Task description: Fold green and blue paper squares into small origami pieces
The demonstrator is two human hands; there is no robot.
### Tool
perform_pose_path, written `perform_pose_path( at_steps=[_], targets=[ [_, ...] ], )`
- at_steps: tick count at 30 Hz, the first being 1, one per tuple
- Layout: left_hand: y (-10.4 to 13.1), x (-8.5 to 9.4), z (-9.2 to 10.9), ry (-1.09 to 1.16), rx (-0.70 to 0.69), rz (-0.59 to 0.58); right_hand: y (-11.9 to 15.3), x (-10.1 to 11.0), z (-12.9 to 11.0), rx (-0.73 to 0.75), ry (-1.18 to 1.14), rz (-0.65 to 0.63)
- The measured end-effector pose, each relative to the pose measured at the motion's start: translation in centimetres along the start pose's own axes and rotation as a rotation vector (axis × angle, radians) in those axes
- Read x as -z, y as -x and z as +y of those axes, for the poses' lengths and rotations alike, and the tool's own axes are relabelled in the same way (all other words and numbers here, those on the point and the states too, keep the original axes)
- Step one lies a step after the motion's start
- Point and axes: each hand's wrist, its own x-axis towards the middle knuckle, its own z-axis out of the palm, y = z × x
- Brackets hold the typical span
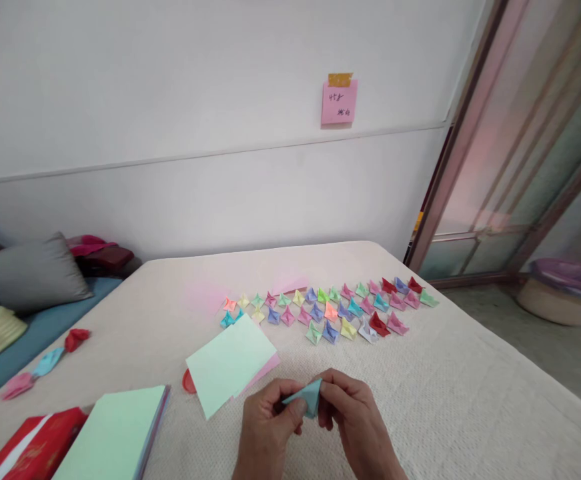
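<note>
A small folded piece of blue-green paper (310,398) is held between both hands near the bottom middle. My left hand (270,427) pinches its left side, the thumb lying across the front. Fingers of my right hand (353,420) are closed on its right edge. Beyond the hands, several small folded paper boats (331,312) in many colours stand in rows on the cream-covered table (450,393). Loose pale green sheets (233,363) lie left of my left hand, over a pink sheet (267,368) and partly over a red round object (189,381).
At the lower left are a stack of green paper (113,433) and a red packet (35,443). Three folded pieces, including a red one (77,339), lie near the left edge. A pink note (339,103) hangs on the wall; a covered tub (565,297) stands right.
</note>
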Motion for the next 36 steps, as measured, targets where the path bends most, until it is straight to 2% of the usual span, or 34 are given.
perform_pose_path(
  at_steps=[7, 13, 16, 19, 24, 28, 36],
  targets=[
    [0.8, -0.4, 1.1, -0.169, -0.114, 0.117, 0.0, 0.2, -0.2, 0.077, 0.009, -0.095],
    [1.0, -0.4, 1.2, -0.211, -0.184, 0.081, 0.0, -0.2, -0.2, 0.118, 0.109, -0.079],
    [1.0, -0.4, 1.1, -0.183, -0.177, 0.044, -0.1, -0.1, -0.1, 0.113, 0.092, -0.05],
    [0.9, -0.5, 1.2, -0.114, -0.112, 0.017, -0.1, 0.1, -0.1, 0.122, 0.076, -0.025],
    [0.6, -0.4, 1.2, -0.036, -0.013, 0.013, 0.0, 0.0, -0.4, 0.117, 0.107, -0.051],
    [0.5, -0.4, 1.2, -0.069, -0.037, 0.011, 0.0, -0.2, -0.2, 0.103, 0.127, -0.048],
    [0.7, -0.5, 0.8, -0.232, -0.139, 0.134, -0.2, -0.6, 0.5, 0.086, 0.077, -0.065]
  ],
)
